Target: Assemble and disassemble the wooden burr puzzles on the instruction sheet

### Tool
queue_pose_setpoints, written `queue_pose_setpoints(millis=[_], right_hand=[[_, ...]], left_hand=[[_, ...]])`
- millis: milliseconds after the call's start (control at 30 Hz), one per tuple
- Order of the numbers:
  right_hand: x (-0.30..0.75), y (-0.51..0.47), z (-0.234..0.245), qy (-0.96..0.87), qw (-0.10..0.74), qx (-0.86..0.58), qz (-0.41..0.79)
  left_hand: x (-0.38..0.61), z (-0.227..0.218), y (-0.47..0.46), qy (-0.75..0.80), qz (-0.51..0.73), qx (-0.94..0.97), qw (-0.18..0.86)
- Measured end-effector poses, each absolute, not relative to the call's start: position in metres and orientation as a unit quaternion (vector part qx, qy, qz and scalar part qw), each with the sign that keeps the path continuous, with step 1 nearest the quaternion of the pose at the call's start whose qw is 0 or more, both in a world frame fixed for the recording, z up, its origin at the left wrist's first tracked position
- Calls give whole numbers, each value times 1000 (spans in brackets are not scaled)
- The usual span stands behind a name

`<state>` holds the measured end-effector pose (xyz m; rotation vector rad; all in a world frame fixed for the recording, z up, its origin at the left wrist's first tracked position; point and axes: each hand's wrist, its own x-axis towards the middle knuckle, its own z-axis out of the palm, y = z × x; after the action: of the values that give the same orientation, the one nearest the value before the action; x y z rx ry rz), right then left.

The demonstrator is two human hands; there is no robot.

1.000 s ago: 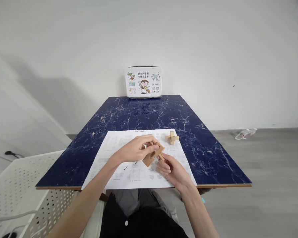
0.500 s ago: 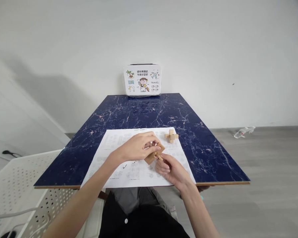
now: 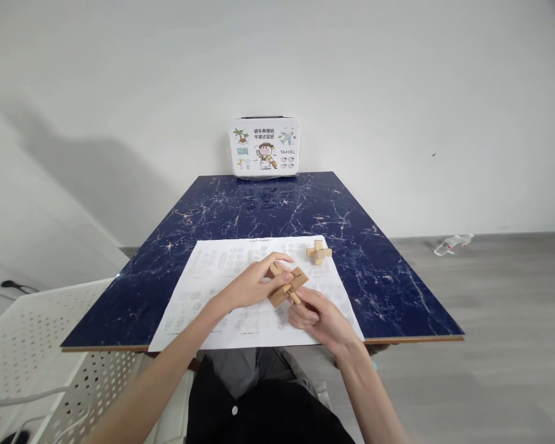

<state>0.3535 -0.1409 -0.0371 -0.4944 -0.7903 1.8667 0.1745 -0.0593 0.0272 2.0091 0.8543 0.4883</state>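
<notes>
Several interlocking pieces make up a wooden burr puzzle (image 3: 298, 277), raised above a printed sheet (image 3: 203, 262) and tilted at an angle. My left hand (image 3: 254, 282) grips it from the left, thumb across the front and fingers over the far side. At its lower right, my right hand (image 3: 317, 314) pinches a protruding end with thumb and forefinger, the other fingers curled in. Dark marks show on some of the pieces. Beyond the hands, a second wooden puzzle (image 3: 319, 252), cross-shaped, rests on the sheet's upper right corner.
The sheet lies at the near edge of a blue marble-patterned table (image 3: 268, 209). A white case with cartoon pictures (image 3: 265, 148) stands at the back against the wall. To the left is a white perforated stand (image 3: 41, 320). A clear plastic item (image 3: 452, 244) lies on the floor at right.
My left hand has shifted its fingers back and lower, uncovering more of the puzzle, including a rounded upper end. My right hand stays at nearly the same place. The cross-shaped puzzle has not moved.
</notes>
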Motion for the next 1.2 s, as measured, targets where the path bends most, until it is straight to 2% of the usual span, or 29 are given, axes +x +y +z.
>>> queue_pose_setpoints(millis=[233,467,700,1000,1100,1200], right_hand=[[351,-146,-31,-355,508,-217,754],[353,-148,-29,-380,504,-214,745],[356,-147,-33,-343,514,-195,762],[348,-147,-29,-351,532,-231,735],[348,-149,-32,-359,539,-238,724],[349,-152,-35,-383,532,-247,713]], left_hand=[[182,11,-67,350,262,728,528],[175,12,-69,293,204,723,592],[170,6,-77,262,238,751,557],[173,1,-87,309,243,781,485],[166,3,-87,318,226,770,505],[156,4,-83,254,224,748,570]])
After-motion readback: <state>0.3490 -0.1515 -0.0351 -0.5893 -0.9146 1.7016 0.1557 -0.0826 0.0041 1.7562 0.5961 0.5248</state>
